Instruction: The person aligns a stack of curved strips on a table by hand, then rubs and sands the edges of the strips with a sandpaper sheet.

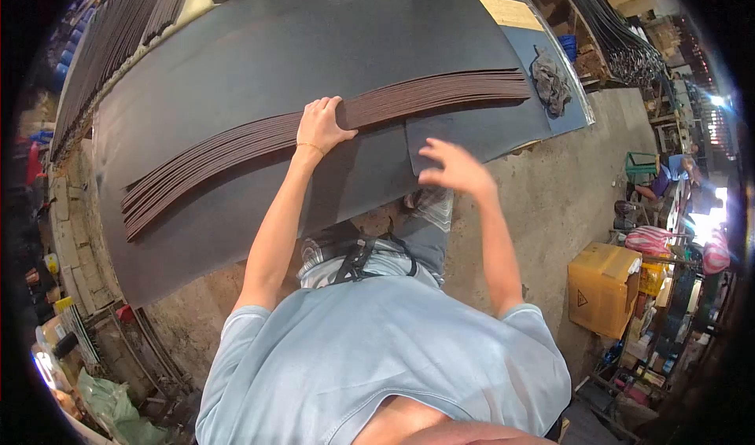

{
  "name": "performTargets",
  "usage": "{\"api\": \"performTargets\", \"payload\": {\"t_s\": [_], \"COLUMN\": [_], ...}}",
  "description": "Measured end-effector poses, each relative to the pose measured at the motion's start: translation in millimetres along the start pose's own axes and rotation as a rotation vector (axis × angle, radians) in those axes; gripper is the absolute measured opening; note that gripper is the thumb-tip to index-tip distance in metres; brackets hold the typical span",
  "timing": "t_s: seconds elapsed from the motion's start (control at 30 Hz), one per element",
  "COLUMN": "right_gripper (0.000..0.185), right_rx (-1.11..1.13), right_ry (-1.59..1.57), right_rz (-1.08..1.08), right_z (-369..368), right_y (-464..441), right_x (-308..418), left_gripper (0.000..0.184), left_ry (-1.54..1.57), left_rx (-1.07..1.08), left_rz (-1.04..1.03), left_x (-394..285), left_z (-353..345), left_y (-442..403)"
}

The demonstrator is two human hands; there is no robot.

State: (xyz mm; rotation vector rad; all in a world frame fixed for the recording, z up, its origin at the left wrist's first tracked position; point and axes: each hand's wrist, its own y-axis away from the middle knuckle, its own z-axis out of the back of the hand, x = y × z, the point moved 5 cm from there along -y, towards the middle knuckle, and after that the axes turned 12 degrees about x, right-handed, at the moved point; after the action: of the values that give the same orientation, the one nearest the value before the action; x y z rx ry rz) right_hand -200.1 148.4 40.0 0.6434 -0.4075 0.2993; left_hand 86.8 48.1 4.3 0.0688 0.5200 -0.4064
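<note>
A broad, dark-topped table (259, 60) fills the middle of the scene. Across it, from the near left to the far right, lies a long stack of brown strips (440, 93), bowed along its length, its layers fanned apart at the left end and lying closer together toward the right. More dark strips (122, 44) sit in a row beyond the table's far left edge. A cardboard box (602, 288) stands on the right, well apart from the table. A crumpled dark rag (549, 83) lies at the table's right end, just beside the stack. The left hand (322, 125) is closed over the middle of the stack, fingers toward the far side and thumb to the right. The right hand (456, 170), blurred, is raised at the near edge with its fingers spread, holding nothing visible. A thin bracelet (313, 148) circles the left wrist.
</note>
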Motion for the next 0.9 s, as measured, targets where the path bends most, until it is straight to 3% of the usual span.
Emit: {"api": "performTargets", "payload": {"t_s": [0.03, 0.07, 0.13, 0.27, 0.33, 0.53, 0.7, 0.8, 0.9], "right_gripper": [0.071, 0.07, 0.084, 0.095, 0.093, 0.088, 0.089, 0.092, 0.091], "right_rx": [-0.009, -0.231, -0.423, -0.325, 0.009, -0.158, -0.149, -0.164, -0.172], "right_ry": [-0.136, -0.051, 0.23, 0.577, 0.492, 0.367, 0.349, 0.355, 0.317], "right_rz": [-0.043, 0.053, 0.18, 0.183, 0.159, 0.308, 0.279, 0.264, 0.224], "right_z": [33.2, 50.8, 84.7, 107.7, 109.7, 100.5, 97.6, 94.6, 96.2], "right_y": [-6.7, -23.5, -54.2, -109.2, -124.0, -127.4, -130.5, -140.3, -134.1], "right_x": [6.1, -8.3, -14.0, -17.5, -16.0, -37.5, -39.4, -46.8, -39.4], "left_gripper": [0.076, 0.077, 0.078, 0.08, 0.08, 0.077, 0.079, 0.084, 0.086], "left_ry": [-0.008, -0.017, -0.019, -0.037, -0.044, -0.043, -0.079, -0.307, -0.368], "left_rx": [0.004, 0.006, 0.001, 0.029, 0.019, 0.024, 0.095, 0.164, -0.081], "left_rz": [0.003, 0.005, 0.008, 0.022, 0.028, 0.022, 0.033, 0.122, -0.157], "left_x": [1.3, 1.8, -1.9, 3.2, 3.2, 1.8, -4.1, -21.3, -67.8], "left_z": [-1.8, -2.3, 1.6, -0.9, -0.2, 2.6, 3.9, -8.5, -20.6], "left_y": [-2.5, -3.3, -1.9, -2.5, -1.1, 0.1, -4.0, -12.7, -25.0]}}
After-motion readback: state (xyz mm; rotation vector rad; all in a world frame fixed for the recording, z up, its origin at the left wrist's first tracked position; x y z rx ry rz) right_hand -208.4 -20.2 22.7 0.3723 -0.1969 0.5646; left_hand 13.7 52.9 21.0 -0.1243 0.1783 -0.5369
